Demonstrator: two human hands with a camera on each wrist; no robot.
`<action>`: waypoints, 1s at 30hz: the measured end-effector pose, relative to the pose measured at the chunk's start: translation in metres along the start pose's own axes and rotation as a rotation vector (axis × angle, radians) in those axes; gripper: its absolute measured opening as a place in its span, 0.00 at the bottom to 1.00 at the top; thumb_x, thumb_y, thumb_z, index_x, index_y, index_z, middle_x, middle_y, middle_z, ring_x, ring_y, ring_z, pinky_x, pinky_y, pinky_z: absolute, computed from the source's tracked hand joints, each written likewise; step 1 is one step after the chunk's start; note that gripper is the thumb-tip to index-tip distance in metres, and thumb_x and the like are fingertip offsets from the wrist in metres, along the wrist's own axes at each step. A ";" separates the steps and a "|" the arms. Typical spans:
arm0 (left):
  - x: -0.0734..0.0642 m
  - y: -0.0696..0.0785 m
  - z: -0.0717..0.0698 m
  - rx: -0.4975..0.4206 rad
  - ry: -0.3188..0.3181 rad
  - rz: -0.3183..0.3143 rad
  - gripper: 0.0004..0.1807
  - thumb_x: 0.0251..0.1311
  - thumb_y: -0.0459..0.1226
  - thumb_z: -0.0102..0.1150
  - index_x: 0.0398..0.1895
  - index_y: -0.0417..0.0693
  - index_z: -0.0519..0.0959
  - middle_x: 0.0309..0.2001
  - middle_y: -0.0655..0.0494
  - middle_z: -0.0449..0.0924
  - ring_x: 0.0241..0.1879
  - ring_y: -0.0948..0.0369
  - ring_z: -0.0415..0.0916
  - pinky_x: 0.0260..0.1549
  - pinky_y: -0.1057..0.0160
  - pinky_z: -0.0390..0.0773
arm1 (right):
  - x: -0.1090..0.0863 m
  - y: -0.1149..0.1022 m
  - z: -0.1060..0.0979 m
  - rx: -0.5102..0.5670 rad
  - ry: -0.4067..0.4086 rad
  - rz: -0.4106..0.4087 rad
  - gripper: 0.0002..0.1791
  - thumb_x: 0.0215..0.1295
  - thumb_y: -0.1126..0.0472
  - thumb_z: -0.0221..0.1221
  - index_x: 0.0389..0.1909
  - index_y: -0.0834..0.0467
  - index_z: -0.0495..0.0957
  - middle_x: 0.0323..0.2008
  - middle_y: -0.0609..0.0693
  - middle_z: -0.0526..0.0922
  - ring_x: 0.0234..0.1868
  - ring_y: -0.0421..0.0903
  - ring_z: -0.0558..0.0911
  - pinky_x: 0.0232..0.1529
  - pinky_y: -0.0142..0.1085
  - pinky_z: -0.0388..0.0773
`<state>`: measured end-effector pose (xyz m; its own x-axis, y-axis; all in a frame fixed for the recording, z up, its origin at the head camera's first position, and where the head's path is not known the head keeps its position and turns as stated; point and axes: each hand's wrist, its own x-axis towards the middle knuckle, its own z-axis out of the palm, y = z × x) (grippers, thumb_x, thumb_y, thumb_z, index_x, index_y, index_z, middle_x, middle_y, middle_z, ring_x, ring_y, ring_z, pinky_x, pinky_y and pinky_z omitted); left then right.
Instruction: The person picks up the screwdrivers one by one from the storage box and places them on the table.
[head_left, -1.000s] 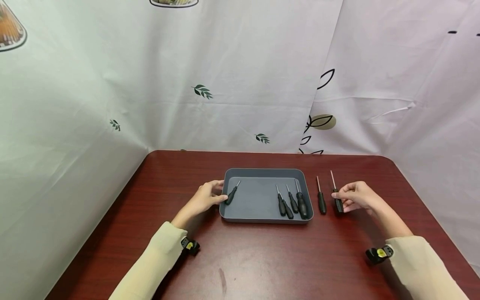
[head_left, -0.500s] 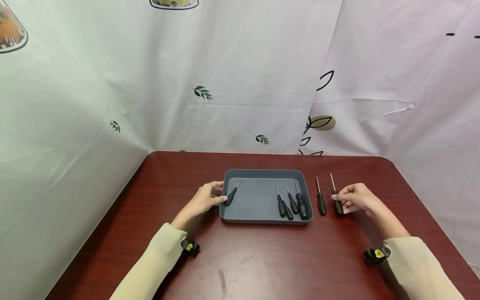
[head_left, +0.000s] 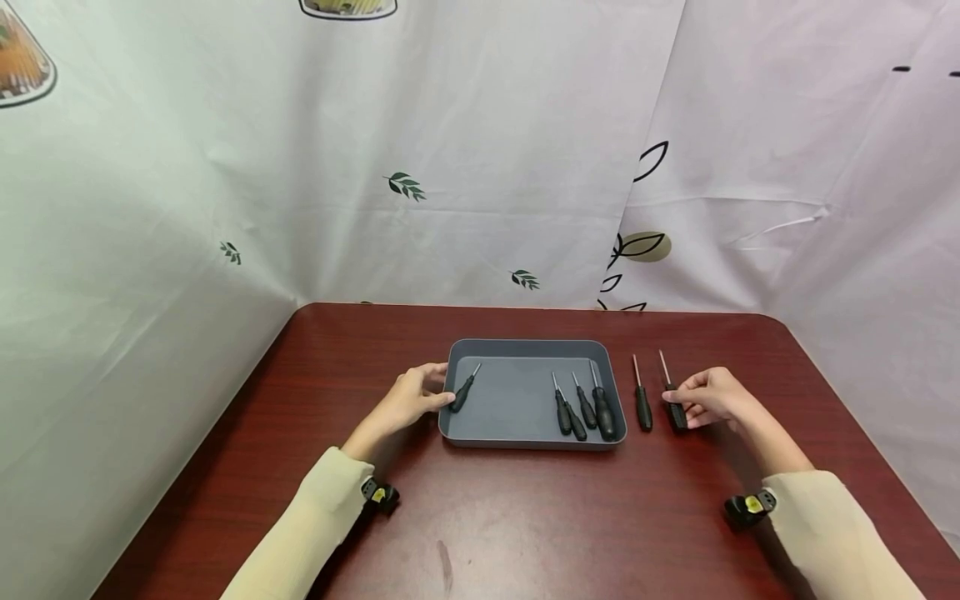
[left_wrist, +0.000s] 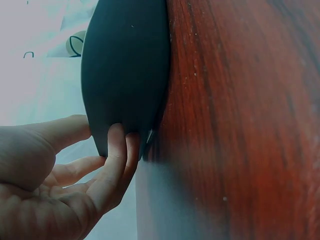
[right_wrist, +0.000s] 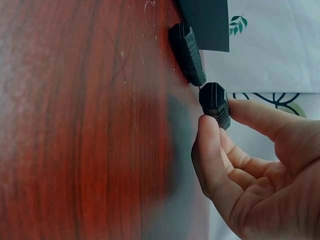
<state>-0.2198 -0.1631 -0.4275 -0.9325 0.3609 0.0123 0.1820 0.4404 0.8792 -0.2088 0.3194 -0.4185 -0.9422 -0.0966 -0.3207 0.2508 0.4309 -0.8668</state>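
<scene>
My left hand (head_left: 408, 397) holds the left end of a grey rectangular tray (head_left: 517, 443), with the thumb over the rim beside a small black-handled screwdriver (head_left: 462, 393). The left wrist view has the fingers (left_wrist: 116, 145) against the tray's dark outer wall (left_wrist: 125, 65). To the right of the tray, my right hand (head_left: 716, 396) pinches the black handle of a screwdriver (head_left: 677, 412), its shaft pointing to the back. In the right wrist view, thumb and fingers are on either side of that handle (right_wrist: 215, 102). Another screwdriver (head_left: 643, 407) lies on the table between this hand and the tray.
Several black-handled screwdrivers lie at the tray's right end, among them a thicker one (head_left: 604, 414). A dark red wooden table (head_left: 525, 517) carries everything. Behind it and at the sides hangs white patterned cloth (head_left: 480, 150).
The screwdriver in my right hand has come slightly nearer, its tip a little lower in view. My right forearm has shifted slightly left. The left hand and tray have stayed in place.
</scene>
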 end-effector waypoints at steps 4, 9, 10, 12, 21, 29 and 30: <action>0.000 0.000 0.000 0.001 -0.002 0.000 0.32 0.64 0.27 0.63 0.69 0.25 0.64 0.55 0.28 0.76 0.38 0.48 0.86 0.37 0.58 0.87 | 0.002 0.000 0.000 -0.001 -0.001 0.008 0.11 0.64 0.64 0.66 0.33 0.70 0.79 0.18 0.51 0.77 0.17 0.40 0.79 0.24 0.37 0.86; 0.000 0.000 0.000 0.003 -0.001 -0.009 0.32 0.64 0.27 0.63 0.69 0.26 0.64 0.55 0.28 0.76 0.39 0.47 0.86 0.37 0.58 0.87 | 0.005 0.001 0.000 -0.007 -0.004 0.027 0.10 0.64 0.64 0.66 0.32 0.69 0.78 0.17 0.50 0.76 0.16 0.39 0.79 0.23 0.36 0.85; 0.000 0.001 0.000 0.002 0.000 -0.010 0.32 0.64 0.27 0.63 0.69 0.26 0.64 0.55 0.28 0.76 0.38 0.47 0.86 0.37 0.58 0.87 | 0.005 0.002 0.000 -0.009 -0.004 0.030 0.10 0.64 0.65 0.66 0.32 0.69 0.78 0.16 0.50 0.76 0.15 0.39 0.79 0.23 0.36 0.85; 0.000 0.000 0.000 0.001 -0.001 -0.008 0.32 0.64 0.27 0.63 0.69 0.26 0.64 0.55 0.28 0.76 0.39 0.47 0.86 0.37 0.58 0.87 | 0.005 0.002 0.000 -0.013 -0.002 0.035 0.10 0.64 0.65 0.66 0.32 0.69 0.78 0.16 0.50 0.76 0.15 0.39 0.79 0.23 0.36 0.85; -0.001 0.000 0.000 -0.002 -0.007 -0.006 0.32 0.64 0.27 0.63 0.69 0.26 0.63 0.55 0.28 0.75 0.39 0.47 0.86 0.37 0.57 0.87 | 0.007 0.001 0.001 -0.045 0.016 0.051 0.10 0.63 0.66 0.67 0.32 0.70 0.79 0.16 0.50 0.74 0.14 0.40 0.78 0.21 0.36 0.85; 0.000 0.001 0.000 0.012 -0.002 0.001 0.32 0.64 0.27 0.63 0.69 0.26 0.64 0.55 0.28 0.76 0.39 0.48 0.86 0.37 0.57 0.87 | 0.006 0.000 0.003 -0.087 0.043 0.042 0.12 0.62 0.66 0.68 0.32 0.72 0.78 0.16 0.49 0.74 0.15 0.41 0.79 0.21 0.37 0.84; 0.000 0.001 0.000 0.012 -0.003 0.001 0.32 0.64 0.27 0.63 0.69 0.26 0.64 0.55 0.28 0.76 0.39 0.48 0.86 0.37 0.57 0.87 | 0.006 0.000 0.003 -0.095 0.045 0.037 0.12 0.62 0.65 0.68 0.31 0.72 0.79 0.17 0.49 0.74 0.16 0.41 0.79 0.21 0.37 0.84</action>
<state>-0.2198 -0.1627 -0.4267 -0.9316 0.3633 0.0116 0.1864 0.4501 0.8733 -0.2140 0.3167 -0.4218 -0.9423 -0.0398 -0.3323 0.2653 0.5163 -0.8143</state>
